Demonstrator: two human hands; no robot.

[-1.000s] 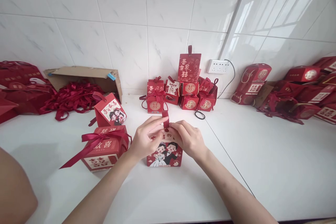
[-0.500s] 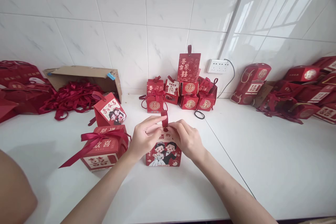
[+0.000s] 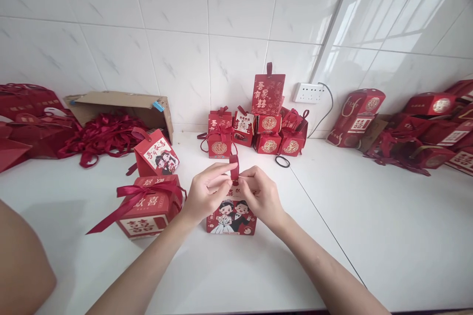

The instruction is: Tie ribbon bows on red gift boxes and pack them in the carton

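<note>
A red gift box printed with a cartoon bride and groom stands upright on the white table in front of me. From its top rises a dark red ribbon loop. My left hand pinches at the base of this ribbon from the left, index finger stretched along the loop. On the other side my right hand closes thumb and fingertips on the ribbon base, covering the box's upper right. Left of my hands sits a red box with a tied bow, with a smaller house-shaped box behind it.
Several finished-looking red boxes are stacked by the tiled wall, near a black ring and a power strip. A cardboard box holds a heap of ribbons at left. More red boxes pile up at right.
My right hand's thumb and fingertips have shifted slightly at the ribbon base, showing more of its knot. The view has moved a little; the box stays in place.
</note>
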